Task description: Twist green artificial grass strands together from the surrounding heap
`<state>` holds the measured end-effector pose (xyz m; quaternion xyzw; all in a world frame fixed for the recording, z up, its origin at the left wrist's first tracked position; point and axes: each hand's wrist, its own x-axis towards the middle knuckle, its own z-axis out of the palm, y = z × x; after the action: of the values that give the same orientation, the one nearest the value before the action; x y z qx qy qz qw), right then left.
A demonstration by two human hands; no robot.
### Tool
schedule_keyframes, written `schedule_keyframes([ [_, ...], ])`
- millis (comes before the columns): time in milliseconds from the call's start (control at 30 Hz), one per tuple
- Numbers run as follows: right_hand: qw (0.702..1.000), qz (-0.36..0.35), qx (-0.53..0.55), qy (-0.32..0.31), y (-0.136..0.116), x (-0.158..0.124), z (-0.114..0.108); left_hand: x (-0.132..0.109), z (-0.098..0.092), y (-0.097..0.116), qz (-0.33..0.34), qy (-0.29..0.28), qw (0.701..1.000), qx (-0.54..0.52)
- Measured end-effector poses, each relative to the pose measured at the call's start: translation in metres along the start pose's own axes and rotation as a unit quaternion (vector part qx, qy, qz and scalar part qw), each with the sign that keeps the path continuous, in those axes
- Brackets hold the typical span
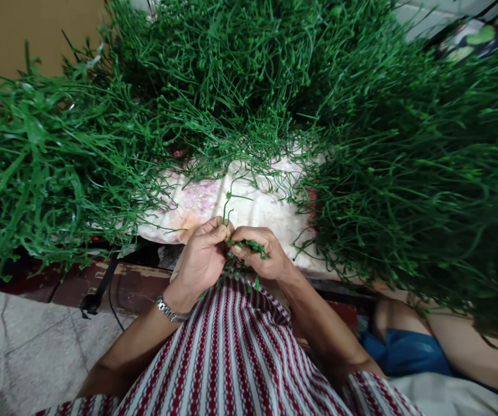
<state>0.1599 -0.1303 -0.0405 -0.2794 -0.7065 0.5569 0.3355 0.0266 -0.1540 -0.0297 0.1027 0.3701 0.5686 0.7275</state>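
Observation:
My left hand (201, 254), with a metal watch (168, 310) on its wrist, is pinched round a thin green stem (226, 209). The stem sticks up above the fingertips. Close beside it, my right hand (266, 251) is closed on a small bunch of green stems (252, 247) whose knobbly ends poke out of the fist. The fingertips of both hands meet or nearly meet. Some green bits hang below them, over the striped cloth (236, 346) on my lap. Exactly how the two hands' stems join is hidden.
Big heaps of shiny green stems lie at the left (45, 156), the back (231, 63) and the right (422, 167). A stained pale board (257, 202) shows between them. Another person's bare leg (469, 341) is at the lower right. Tiled floor (36, 352) lies lower left.

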Motion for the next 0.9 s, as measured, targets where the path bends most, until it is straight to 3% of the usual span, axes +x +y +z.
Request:
schedule_keyframes([
  [300, 0.996, 0.080, 0.027, 0.033, -0.005, 0.001, -0.002, 0.002, 0.000, 0.003, 0.089, -0.032, 0.994, 0.061],
  [467, 0.996, 0.079, 0.023, 0.017, -0.010, 0.000, -0.004, 0.002, -0.001, 0.000, 0.063, -0.068, 0.995, 0.030],
  [800, 0.999, 0.023, 0.029, -0.003, -0.006, -0.001, -0.004, 0.003, -0.001, 0.005, -0.011, -0.085, 0.996, -0.022],
  [900, 0.999, 0.012, 0.027, -0.036, -0.003, -0.004, -0.001, 0.004, 0.002, 0.008, -0.027, -0.078, 0.996, -0.037],
])
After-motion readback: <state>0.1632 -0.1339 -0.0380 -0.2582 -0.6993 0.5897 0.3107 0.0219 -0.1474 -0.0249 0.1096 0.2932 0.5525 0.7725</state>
